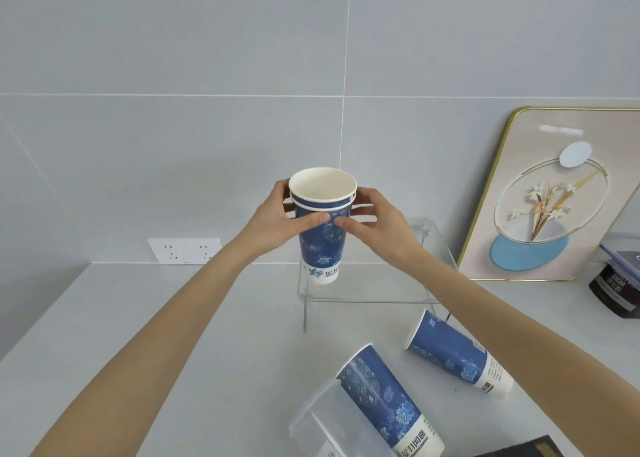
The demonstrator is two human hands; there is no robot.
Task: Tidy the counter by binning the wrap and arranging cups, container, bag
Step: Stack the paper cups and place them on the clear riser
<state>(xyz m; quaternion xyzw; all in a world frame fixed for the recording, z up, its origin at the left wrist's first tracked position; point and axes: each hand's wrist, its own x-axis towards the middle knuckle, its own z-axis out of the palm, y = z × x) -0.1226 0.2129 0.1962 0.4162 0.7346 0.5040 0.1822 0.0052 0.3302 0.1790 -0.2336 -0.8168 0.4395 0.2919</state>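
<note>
Nearest me, one loose cup (388, 401) lies on its side on the counter (207, 352), resting on a clear container (311, 422); another (457, 356) lies tipped over just beyond. Farther out, my left hand (277, 221) and right hand (377, 221) clamp the upright nested cups (322, 228), mouths up, above the acrylic stand (363, 293); both loose cups lie nearer my right arm.

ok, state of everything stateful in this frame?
stacked cups: upright, nested, held by both hands
left hand: gripping the stack
right hand: gripping the stack
middle cup: on its side
right cup: on its side
clear container: tipped over
clear stand: upright
</note>
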